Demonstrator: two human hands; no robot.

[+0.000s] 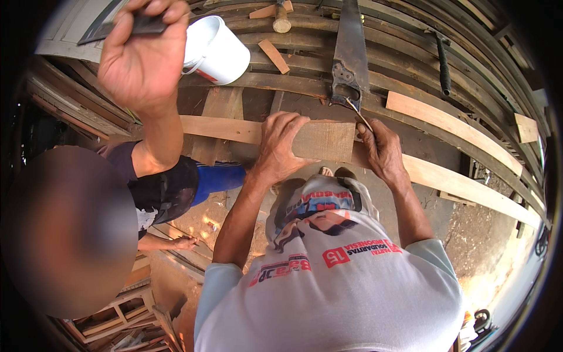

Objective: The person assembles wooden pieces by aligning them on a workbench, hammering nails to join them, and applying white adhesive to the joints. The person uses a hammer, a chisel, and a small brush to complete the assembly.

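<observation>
My left hand clasps a short, wide wooden block, its fingers over the far edge and its thumb along the near side. The block lies across a long, pale wooden plank that runs left and right in front of me. Just right of the block, my right hand pinches a thin, pencil-like stick, whose far end points up toward the handle of a handsaw. I cannot tell exactly what kind of stick it is. The saw rests on boards beyond the block, handle toward me.
At the left, a co-worker's raised hand holds a dark, flat object. A white bucket, a wooden mallet, a dark-handled tool and a loose strip lie on the slatted boards.
</observation>
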